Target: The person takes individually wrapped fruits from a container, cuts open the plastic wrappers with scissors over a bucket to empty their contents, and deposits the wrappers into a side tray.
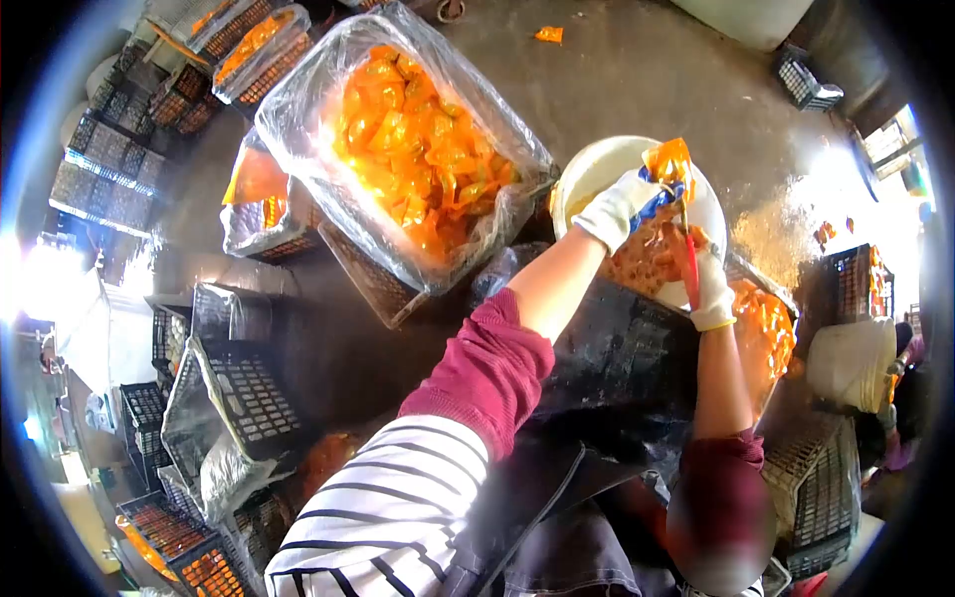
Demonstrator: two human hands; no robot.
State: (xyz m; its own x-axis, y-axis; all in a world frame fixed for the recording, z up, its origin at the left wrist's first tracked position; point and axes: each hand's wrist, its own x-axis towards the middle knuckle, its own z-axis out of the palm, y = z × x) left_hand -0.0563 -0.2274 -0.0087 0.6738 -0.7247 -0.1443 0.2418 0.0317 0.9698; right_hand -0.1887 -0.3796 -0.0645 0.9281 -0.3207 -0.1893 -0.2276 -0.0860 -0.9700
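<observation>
My left hand (pixel 629 205), in a white glove with blue at the fingers, is closed on a glossy orange piece (pixel 668 161). The piece is held above the far side of a round white bucket (pixel 587 169). In my right hand (pixel 710 287), also white-gloved, is a red-handled cutting tool (pixel 690 267). Its narrow end points up toward the orange piece; whether it is a knife or scissors I cannot tell. Orange-pink scraps (pixel 637 261) lie in the bucket below both hands.
A plastic-lined crate (pixel 288 117) full of glossy orange pieces (pixel 413 149) stands ahead on the left. More orange pieces (pixel 764 323) sit beside my right forearm. Black crates (pixel 249 393) are stacked at left. One orange scrap (pixel 549 35) lies on the wet floor.
</observation>
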